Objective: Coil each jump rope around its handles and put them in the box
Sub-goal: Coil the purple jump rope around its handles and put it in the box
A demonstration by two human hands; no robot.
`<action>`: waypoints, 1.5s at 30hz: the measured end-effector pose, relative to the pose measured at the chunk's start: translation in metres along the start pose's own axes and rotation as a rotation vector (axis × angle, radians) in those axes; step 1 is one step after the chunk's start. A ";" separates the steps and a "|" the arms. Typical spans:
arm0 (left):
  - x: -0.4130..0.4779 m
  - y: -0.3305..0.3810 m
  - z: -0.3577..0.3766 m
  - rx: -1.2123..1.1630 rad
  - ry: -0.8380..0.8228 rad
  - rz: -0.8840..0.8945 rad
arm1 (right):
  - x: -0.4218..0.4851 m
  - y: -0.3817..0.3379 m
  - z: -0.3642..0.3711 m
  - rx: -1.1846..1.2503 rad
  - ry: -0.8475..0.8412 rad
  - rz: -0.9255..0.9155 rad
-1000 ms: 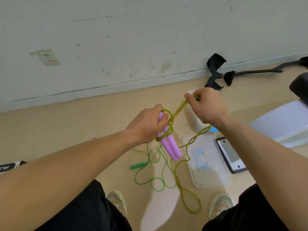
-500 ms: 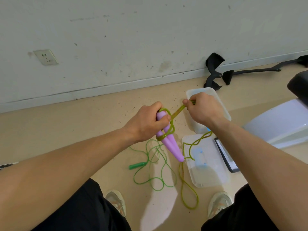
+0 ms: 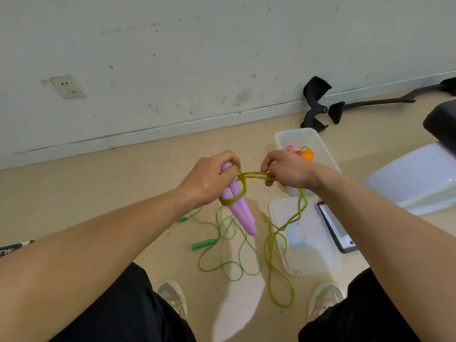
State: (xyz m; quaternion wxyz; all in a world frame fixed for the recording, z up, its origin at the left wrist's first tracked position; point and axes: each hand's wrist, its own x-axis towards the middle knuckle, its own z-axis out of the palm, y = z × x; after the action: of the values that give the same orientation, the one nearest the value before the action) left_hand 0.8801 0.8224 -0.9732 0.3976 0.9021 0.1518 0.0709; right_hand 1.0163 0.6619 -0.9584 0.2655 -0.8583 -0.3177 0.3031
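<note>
Head view: left hand (image 3: 209, 178) grips upper ends of purple handles (image 3: 240, 211), fingers curled round both, handles pointing down above floor (image 3: 123, 193). Yellow-green rope (image 3: 233, 201) looped around handles. Doubled strand stretched across to right hand (image 3: 288, 169), whose curled fingers pinch it. Slack drops over clear lid (image 3: 313, 255) to floor. Clear box (image 3: 296, 131) just behind right hand, orange coiled rope (image 3: 307, 154) inside. Green rope (image 3: 204, 244) lies loose on floor beneath handles.

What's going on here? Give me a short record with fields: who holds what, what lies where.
Left hand: grips both purple handles
Right hand: pinches the yellow-green rope, stretched from the handles
Wraps: few; most rope trails on the floor
Green jump rope: uncoiled on the floor
Box: clear, open, pink and orange items inside
Lid: on the floor near the box
</note>
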 end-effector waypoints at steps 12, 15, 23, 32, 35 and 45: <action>-0.004 0.003 0.004 0.128 -0.011 -0.051 | -0.007 -0.034 0.018 -0.210 -0.096 -0.103; -0.002 0.001 0.006 0.382 -0.040 0.000 | -0.006 -0.035 0.019 -0.231 -0.091 -0.100; 0.007 0.001 0.009 0.446 0.031 -0.050 | -0.005 -0.025 0.017 -0.182 0.009 -0.157; 0.001 0.007 0.011 0.033 0.002 -0.260 | -0.004 -0.031 0.031 -0.355 0.136 -0.242; 0.001 0.006 0.009 -0.031 -0.081 -0.249 | -0.006 -0.029 0.035 -0.377 0.166 -0.246; 0.006 0.003 0.011 0.075 0.006 -0.231 | -0.013 -0.031 0.043 -0.538 0.338 -0.274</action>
State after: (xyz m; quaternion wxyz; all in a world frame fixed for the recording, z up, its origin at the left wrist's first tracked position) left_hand 0.8887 0.8150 -0.9786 0.3687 0.8926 0.2586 0.0213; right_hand 0.9669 0.6846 -0.9625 0.1166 -0.8850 -0.4501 0.0233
